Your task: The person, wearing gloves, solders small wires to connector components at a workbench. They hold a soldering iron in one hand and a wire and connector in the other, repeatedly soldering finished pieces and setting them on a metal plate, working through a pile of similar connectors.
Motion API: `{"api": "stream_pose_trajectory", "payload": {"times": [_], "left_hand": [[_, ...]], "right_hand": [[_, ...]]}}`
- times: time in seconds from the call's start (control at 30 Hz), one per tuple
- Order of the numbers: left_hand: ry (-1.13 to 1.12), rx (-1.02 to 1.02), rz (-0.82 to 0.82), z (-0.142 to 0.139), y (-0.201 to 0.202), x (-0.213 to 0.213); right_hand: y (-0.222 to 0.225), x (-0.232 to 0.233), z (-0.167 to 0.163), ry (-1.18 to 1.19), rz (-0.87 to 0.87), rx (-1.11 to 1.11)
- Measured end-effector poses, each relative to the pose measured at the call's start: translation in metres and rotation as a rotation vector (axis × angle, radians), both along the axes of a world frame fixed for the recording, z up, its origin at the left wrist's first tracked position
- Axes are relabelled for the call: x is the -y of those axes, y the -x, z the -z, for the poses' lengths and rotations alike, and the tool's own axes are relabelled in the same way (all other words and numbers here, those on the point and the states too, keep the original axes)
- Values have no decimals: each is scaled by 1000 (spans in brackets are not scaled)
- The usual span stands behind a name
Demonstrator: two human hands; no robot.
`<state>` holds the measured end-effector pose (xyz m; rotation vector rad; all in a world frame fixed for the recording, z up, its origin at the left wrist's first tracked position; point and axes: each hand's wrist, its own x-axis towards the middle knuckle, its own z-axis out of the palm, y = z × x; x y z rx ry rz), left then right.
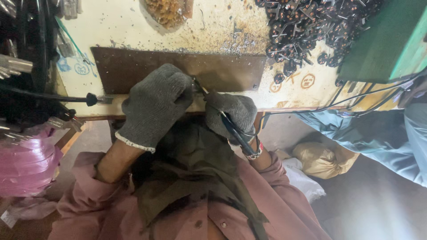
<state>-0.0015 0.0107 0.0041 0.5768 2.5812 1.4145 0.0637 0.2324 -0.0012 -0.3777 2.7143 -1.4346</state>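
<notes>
Stained workbench (133, 26): soldering iron (231, 129) in right hand (233, 113) grip.

Left hand (155, 104), gloved, is closed at the edge of the brown plate (178, 69); right hand (233, 113), gloved, grips a black-handled tool (231, 129) beside it

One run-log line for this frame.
left hand: gloved, closed | right hand: grips soldering iron | brown plate | component pile

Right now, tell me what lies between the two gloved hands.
In the head view, the left hand and right hand nearly meet; only the thin metal tip of the black-handled tool crosses the gap, above the brown board.
</notes>
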Motion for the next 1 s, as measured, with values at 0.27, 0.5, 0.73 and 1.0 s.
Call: {"api": "stream_pose_trajectory", "payload": {"times": [0.27, 0.5, 0.73, 1.0], "left_hand": [[-70, -8, -34, 2, 1, 2], [-43, 7, -26, -1, 4, 3], [-71, -50, -29, -2, 5, 2], [-105, -4, -45, -12, 8, -1]], "right_hand": [[0, -1, -2, -10, 23, 20], [5, -6, 0, -21, 32, 72], [0, -25, -34, 679, 582, 54], [11, -12, -19, -301, 287, -51]]}}
